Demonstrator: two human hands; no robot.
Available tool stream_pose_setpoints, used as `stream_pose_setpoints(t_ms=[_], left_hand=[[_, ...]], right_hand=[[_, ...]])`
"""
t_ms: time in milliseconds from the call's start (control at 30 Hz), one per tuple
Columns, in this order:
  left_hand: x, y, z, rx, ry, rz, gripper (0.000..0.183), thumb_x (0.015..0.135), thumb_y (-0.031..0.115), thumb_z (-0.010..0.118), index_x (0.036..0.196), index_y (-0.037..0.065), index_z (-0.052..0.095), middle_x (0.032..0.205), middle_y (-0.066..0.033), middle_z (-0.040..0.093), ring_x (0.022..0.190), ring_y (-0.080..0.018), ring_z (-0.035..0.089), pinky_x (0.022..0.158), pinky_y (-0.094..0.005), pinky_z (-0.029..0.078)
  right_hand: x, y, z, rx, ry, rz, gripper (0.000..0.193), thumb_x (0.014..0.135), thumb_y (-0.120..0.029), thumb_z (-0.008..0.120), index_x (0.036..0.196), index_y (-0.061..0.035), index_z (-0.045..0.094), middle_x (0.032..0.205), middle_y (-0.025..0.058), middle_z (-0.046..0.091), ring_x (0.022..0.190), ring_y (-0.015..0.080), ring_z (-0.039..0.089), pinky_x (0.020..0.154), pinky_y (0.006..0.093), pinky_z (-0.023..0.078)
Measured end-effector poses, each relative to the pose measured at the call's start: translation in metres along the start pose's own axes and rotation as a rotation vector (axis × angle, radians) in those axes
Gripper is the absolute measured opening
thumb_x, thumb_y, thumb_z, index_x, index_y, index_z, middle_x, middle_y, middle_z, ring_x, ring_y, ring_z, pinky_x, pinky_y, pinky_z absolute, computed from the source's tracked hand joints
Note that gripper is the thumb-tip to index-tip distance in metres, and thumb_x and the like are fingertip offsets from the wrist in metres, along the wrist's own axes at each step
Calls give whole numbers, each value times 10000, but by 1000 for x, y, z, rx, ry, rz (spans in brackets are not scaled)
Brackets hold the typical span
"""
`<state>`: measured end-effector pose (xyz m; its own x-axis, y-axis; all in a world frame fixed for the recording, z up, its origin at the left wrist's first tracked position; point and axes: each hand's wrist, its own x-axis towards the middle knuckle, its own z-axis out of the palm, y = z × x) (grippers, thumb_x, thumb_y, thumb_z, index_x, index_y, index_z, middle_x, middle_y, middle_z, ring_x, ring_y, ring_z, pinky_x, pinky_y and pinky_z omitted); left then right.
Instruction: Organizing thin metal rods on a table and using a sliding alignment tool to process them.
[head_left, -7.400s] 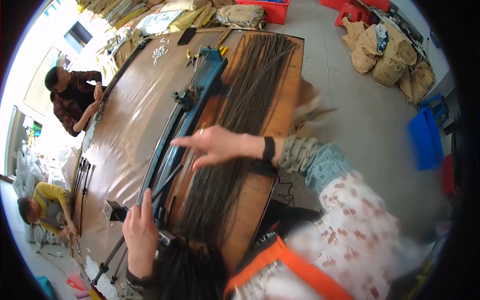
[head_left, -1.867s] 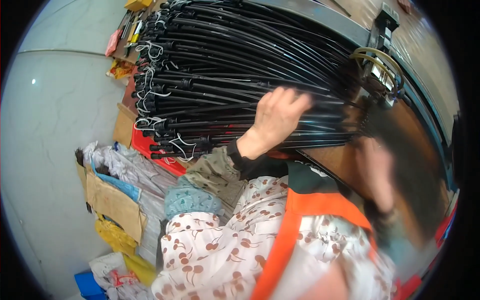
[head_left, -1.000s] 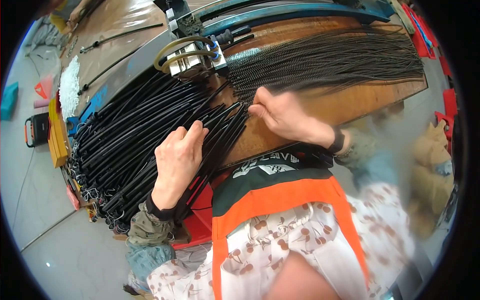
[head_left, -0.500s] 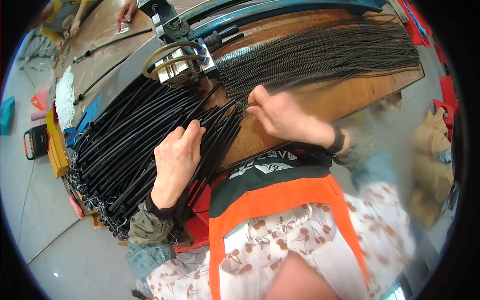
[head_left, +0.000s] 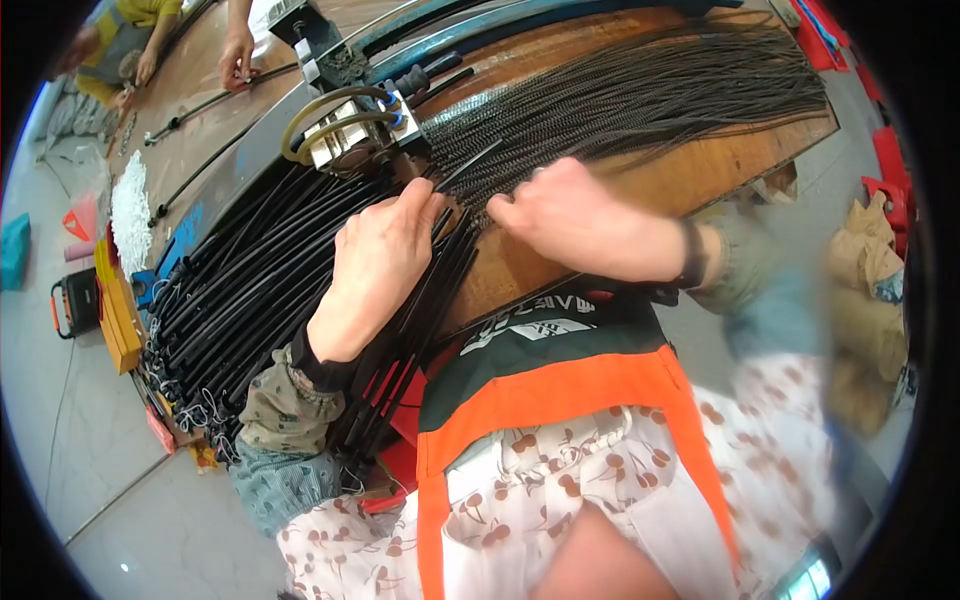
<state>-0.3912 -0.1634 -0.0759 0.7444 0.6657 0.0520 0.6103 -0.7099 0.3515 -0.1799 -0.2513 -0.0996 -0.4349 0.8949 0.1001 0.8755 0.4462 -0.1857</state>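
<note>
My left hand [head_left: 385, 260] is closed over the near end of the pile of black tubes [head_left: 255, 260]. From its fingertips a thin black tube [head_left: 470, 165] sticks out, pointing up and to the right. My right hand [head_left: 590, 225] is closed in a pinch at the left ends of the dark, ridged strands [head_left: 640, 105]. Whatever its fingertips grip is too small and hidden to make out. Just beyond my left hand stands a metal clamp device [head_left: 355, 135] with two yellowish hoses. Several black tubes reach past the table edge below my left wrist.
The wooden table [head_left: 700, 165] carries the long bundle of strands. A blue metal beam [head_left: 480, 45] runs along its far side. At the far left, another person's hand [head_left: 238, 60] touches a black cable. A white heap [head_left: 131, 210] and a yellow bar [head_left: 118, 310] lie at left.
My left hand has moved up and right, and a tube now juts from its fingers. My right hand stays by the strand ends, shifted slightly. The other person's hand has come down onto a cable.
</note>
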Motion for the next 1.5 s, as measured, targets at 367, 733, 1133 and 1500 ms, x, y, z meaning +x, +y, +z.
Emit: stream_pose_setpoints(t_ms=[367, 733, 1133, 1500], left_hand=[[6, 14, -4, -176, -205, 129, 686, 912, 122, 606, 1516, 358, 386, 923, -136, 560, 727, -324, 651, 631, -440, 556], [24, 8, 20, -310, -121, 305, 229, 826, 179, 750, 1053, 201, 734, 937, -70, 571, 755, -286, 648, 617, -391, 534], [21, 19, 22, 152, 103, 436, 349, 784, 148, 738, 1109, 242, 652, 1042, -70, 529, 786, -207, 651, 509, -323, 529], [23, 22, 18, -62, -47, 246, 289, 865, 173, 709, 1147, 199, 652, 947, -89, 542, 759, -282, 657, 560, -410, 525]], right_hand=[[-6, 0, -5, 701, 100, 309, 223, 948, -236, 591, 914, -29, 666, 799, 208, 659, 796, 398, 654, 705, 463, 512], [-21, -1, -1, 719, 189, 207, 152, 921, -166, 642, 923, -16, 669, 825, 196, 670, 804, 395, 657, 676, 445, 514], [-22, 24, 6, 1515, -426, 488, 469, 1067, -421, 432, 953, -16, 639, 614, -4, 566, 605, 97, 530, 572, 276, 431], [-24, -2, 21, 401, 695, 209, 105, 825, -106, 743, 911, -70, 694, 746, 75, 636, 677, 228, 594, 608, 336, 484]])
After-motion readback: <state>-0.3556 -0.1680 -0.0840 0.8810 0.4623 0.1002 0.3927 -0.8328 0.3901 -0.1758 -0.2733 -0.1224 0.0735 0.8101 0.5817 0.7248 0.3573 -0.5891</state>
